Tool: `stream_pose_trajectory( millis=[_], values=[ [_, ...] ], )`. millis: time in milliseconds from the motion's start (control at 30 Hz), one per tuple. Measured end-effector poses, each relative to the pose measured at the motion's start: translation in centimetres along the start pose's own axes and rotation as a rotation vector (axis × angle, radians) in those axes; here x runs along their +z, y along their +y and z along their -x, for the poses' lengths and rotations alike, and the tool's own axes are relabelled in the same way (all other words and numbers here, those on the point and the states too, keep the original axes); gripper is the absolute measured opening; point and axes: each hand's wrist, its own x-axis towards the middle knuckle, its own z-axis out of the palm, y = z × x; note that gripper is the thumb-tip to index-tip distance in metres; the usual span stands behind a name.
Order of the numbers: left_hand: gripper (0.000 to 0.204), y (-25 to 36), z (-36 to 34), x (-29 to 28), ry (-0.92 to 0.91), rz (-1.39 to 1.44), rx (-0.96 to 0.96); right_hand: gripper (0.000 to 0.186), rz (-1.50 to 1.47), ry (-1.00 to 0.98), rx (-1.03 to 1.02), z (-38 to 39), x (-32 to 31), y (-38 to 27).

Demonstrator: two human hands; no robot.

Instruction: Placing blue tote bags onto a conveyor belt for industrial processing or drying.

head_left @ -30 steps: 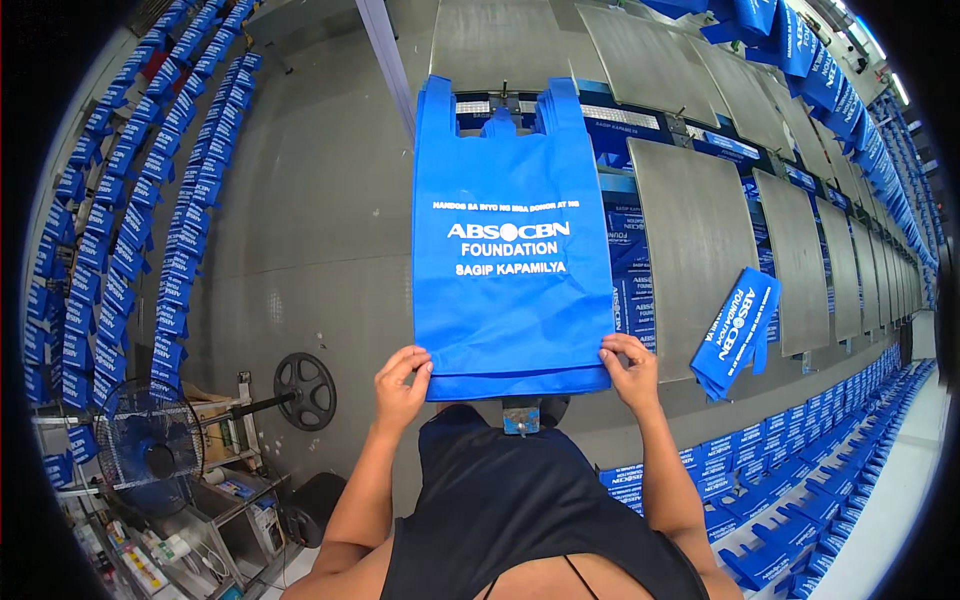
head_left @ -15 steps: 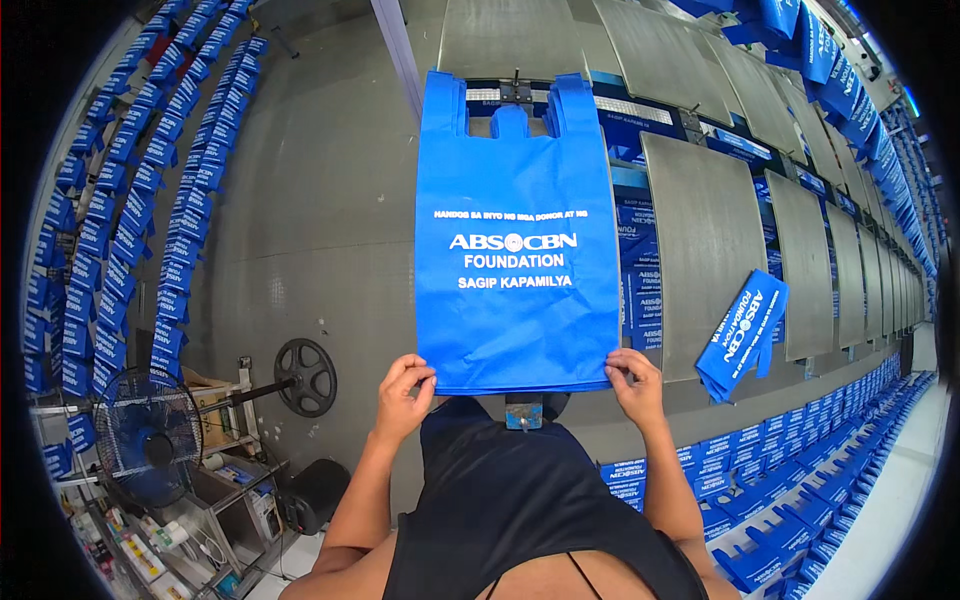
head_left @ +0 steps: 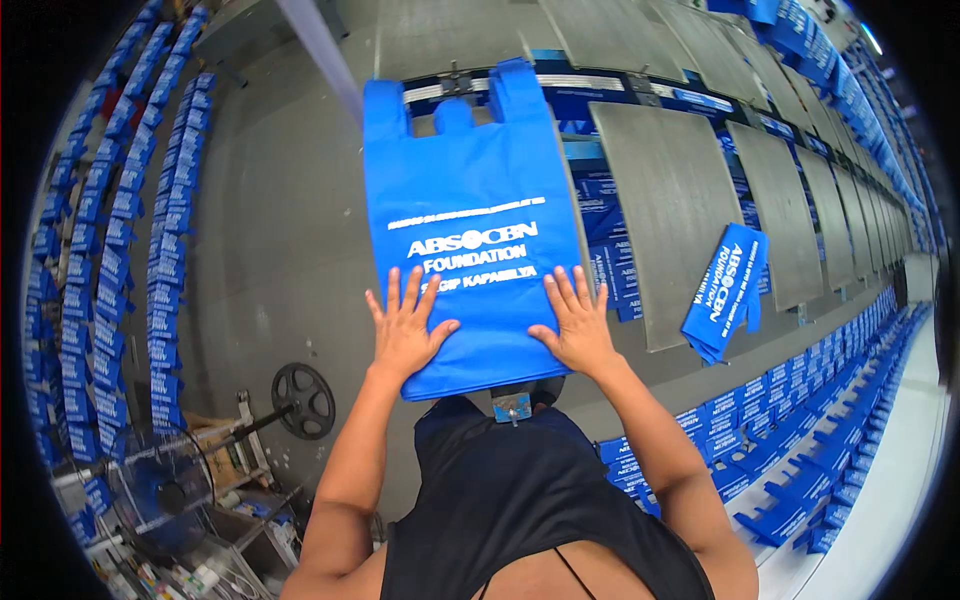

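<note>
A blue bag (head_left: 475, 165) with two handle loops and white print lies spread flat on a board in front of me, its handles pointing away. My left hand (head_left: 405, 325) rests palm down on the lower left part of the bag, fingers stretched. On the lower right part lies my right hand (head_left: 578, 325), also flat with its fingers spread. Both hands cover some of the bag's surface and the edge of its print. Below the bag's near edge shows a small blue metal bracket (head_left: 513, 407).
Flat grey boards (head_left: 675, 210) run in a row to the right. A folded blue bag (head_left: 727, 290) lies over two of them. Rows of blue bags (head_left: 185, 240) hang at the left; more stand lower right (head_left: 800, 490). A black handwheel (head_left: 303, 400) and a fan (head_left: 165, 490) are lower left.
Both hands have let go of the bag's near corners and moved forward onto its face, fingers now spread flat. The whole view has shifted and tilted slightly.
</note>
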Motion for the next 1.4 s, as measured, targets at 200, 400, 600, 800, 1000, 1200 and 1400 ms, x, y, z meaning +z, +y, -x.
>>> stream_pose_trajectory(
  millis=[200,400,600,800,1000,1200,1400],
  values=[
    [0.085,-0.2,1.4,-0.9,0.116,0.003,0.071,0.092,-0.140,0.346,0.141,5.1,-0.3,8.7],
    [0.082,3.6,3.3,-2.0,0.152,0.101,0.130,0.088,0.257,0.048,0.689,14.0,-1.1,23.9],
    [0.078,10.5,2.7,-2.0,0.136,0.184,0.325,0.072,0.058,-0.002,0.503,16.4,3.3,29.7],
    [0.061,14.5,0.9,-2.0,0.135,0.246,0.494,0.073,0.056,0.060,0.426,14.8,1.8,26.5],
    [0.053,5.8,-4.0,-3.5,0.380,0.210,0.317,0.039,-0.386,0.512,0.057,6.9,-4.2,14.3],
    [0.076,-5.9,-13.4,-4.8,0.289,0.064,0.297,0.027,-0.833,0.292,-0.314,-10.8,-5.8,-5.2],
    [0.116,-9.4,-15.8,-2.2,0.031,0.149,0.178,0.036,-0.346,-0.005,-0.595,-25.4,-2.5,-8.7]
  ],
)
